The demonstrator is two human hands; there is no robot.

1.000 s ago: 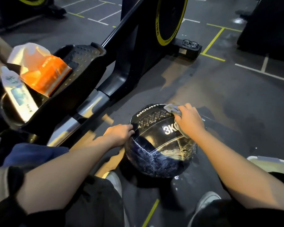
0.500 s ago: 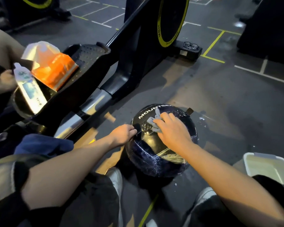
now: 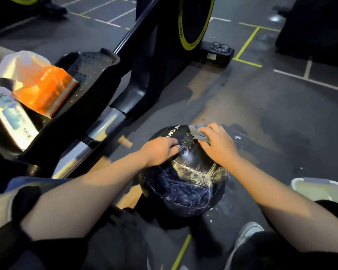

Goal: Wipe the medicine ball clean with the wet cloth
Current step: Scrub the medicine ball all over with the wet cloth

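A dark gym floor (image 3: 261,117), marked with white and yellow lines and wet in patches, fills most of the view. A large black exercise machine (image 3: 144,61) with a yellow-rimmed wheel is set across the upper left, its perforated footplate reaching toward the left edge. The black medicine ball (image 3: 185,184) is seen on the floor in the lower middle, just in front of the person's knees and near the machine's silver rail; its surface is streaked and glistening, and white lettering is visible on its far side. A pale plastic tub (image 3: 320,189) is seen at the right edge, near the ball but apart from it. An orange packet (image 3: 43,90) is propped on the footplate, with a white bottle (image 3: 10,115) just beside it toward the left. The left hand (image 3: 160,151) is laid on the upper left of the ball, its fingers curled against the surface as if to steady it; whether a strap is pinched there cannot be told. The right hand (image 3: 217,145) is pressed on the top right of the ball, its fingers closed around the crumpled grey cloth (image 3: 197,132), which is held against the ball's far upper edge. A pair of glasses (image 3: 220,47) is resting on the machine's base, well apart from the ball.
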